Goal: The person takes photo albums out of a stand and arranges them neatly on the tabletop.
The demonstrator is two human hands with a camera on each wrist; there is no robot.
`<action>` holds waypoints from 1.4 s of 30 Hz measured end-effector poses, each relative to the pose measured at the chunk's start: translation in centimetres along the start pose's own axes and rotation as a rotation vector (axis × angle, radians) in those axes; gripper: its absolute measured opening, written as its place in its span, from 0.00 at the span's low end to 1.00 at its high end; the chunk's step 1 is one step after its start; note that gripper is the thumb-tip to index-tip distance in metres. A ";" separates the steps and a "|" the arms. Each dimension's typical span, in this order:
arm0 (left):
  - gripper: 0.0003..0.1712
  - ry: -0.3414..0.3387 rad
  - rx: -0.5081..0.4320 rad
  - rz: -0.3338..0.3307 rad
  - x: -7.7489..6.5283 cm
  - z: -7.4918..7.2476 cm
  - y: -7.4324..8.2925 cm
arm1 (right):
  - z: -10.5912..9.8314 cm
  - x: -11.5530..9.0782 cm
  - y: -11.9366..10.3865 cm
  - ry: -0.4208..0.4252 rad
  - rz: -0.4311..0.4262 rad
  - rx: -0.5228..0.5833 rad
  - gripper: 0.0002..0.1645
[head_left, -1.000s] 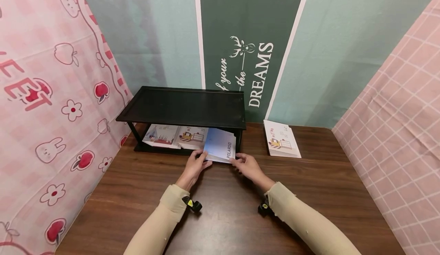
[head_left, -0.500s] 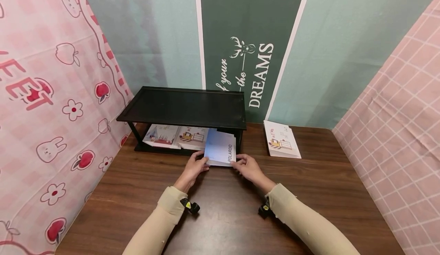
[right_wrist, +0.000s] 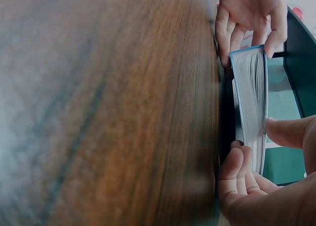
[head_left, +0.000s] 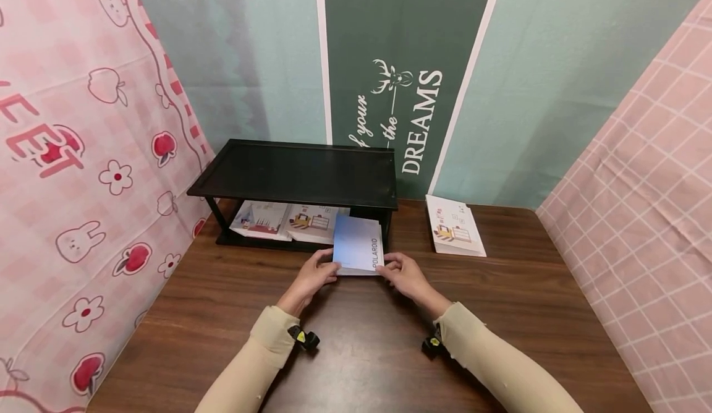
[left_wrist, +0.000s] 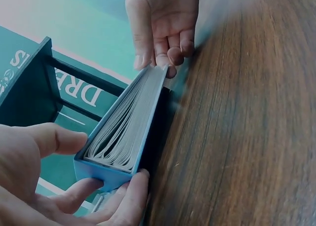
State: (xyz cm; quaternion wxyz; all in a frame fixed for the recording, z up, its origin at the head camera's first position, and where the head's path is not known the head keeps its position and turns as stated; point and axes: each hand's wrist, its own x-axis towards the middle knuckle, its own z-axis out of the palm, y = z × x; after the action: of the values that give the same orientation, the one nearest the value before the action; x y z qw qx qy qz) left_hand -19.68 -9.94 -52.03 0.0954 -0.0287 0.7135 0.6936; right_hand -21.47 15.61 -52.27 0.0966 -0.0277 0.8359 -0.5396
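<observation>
A blue-and-white photo album [head_left: 356, 243] marked POLAROID lies front-on to me, its far part at the opening of a low black rack [head_left: 295, 175]. My left hand [head_left: 313, 277] pinches its left front corner, thumb on the cover and fingers underneath. The front right corner is gripped by my right hand [head_left: 410, 278] in the same way. In the left wrist view the thick page block of the photo album [left_wrist: 128, 122] faces the camera, slightly fanned. From the right wrist, the photo album [right_wrist: 251, 97] shows raised at the rack's lower edge between both hands.
Under the rack's top, left of the hands, lie a white album with a red-toned drawing [head_left: 261, 220] and one with a yellow vehicle [head_left: 311, 222]. Another white album [head_left: 456, 227] rests on the wooden table [head_left: 356, 351] to the right. Printed cloths hang around three sides.
The POLAROID album has slid out from the rack toward me and slightly right. Both hands have moved with it, keeping their hold on its front corners.
</observation>
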 end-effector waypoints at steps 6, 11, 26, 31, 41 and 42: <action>0.33 -0.011 0.054 0.000 -0.4 0.2 0.0 | -0.3 -0.6 0.3 -0.009 -0.003 -0.011 0.26; 0.32 -0.012 0.101 0.019 -1.1 0.5 0.0 | -0.6 -1.1 0.4 -0.014 -0.023 -0.008 0.25; 0.29 -0.033 0.130 0.031 -3.0 0.9 0.2 | -1.1 -2.9 0.6 -0.025 -0.061 -0.024 0.24; 0.29 -0.038 0.165 0.026 -3.5 1.0 0.4 | -1.2 -3.5 0.6 -0.033 -0.067 -0.037 0.24; 0.28 -0.061 0.161 0.029 -5.1 1.3 0.8 | -1.6 -4.9 0.6 -0.075 -0.098 -0.051 0.25; 0.28 -0.067 0.160 0.028 -5.2 1.3 0.8 | -1.6 -5.1 0.6 -0.074 -0.098 -0.049 0.25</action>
State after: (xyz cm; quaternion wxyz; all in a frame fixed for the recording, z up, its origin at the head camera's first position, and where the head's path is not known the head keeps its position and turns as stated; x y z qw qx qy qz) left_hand -14.57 -9.10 -50.32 0.1115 0.0120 0.7633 0.6362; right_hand -16.74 18.06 -51.51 0.1001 -0.0911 0.8423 -0.5217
